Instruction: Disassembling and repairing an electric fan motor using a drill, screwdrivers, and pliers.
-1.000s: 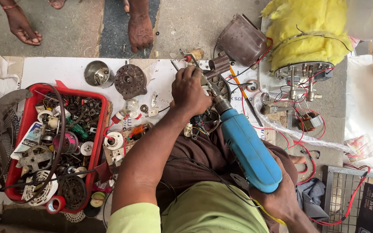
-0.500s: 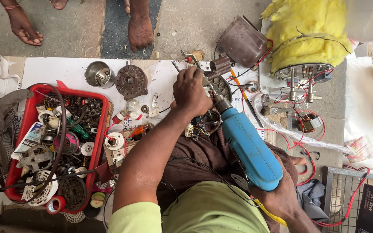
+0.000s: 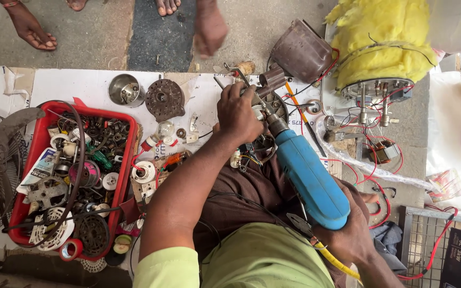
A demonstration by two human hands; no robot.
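Two hands on this job. Going left to right: red crate (image 3: 33, 160) of spare parts sits at the left edge of the white sheet (image 3: 70, 85), then the left hand (image 3: 238, 114) is wrapped tight over a small motor part (image 3: 273, 104) near the sheet's top edge, pinning it down. Blue power drill (image 3: 310, 178) comes next, bit pointed into that part, with the right hand (image 3: 350, 237) closed round the rear grip. Looks heavy and rigid, probably kicks, so I'd hold it by the handle. Yellow-wrapped motor (image 3: 385, 37) sits far right.
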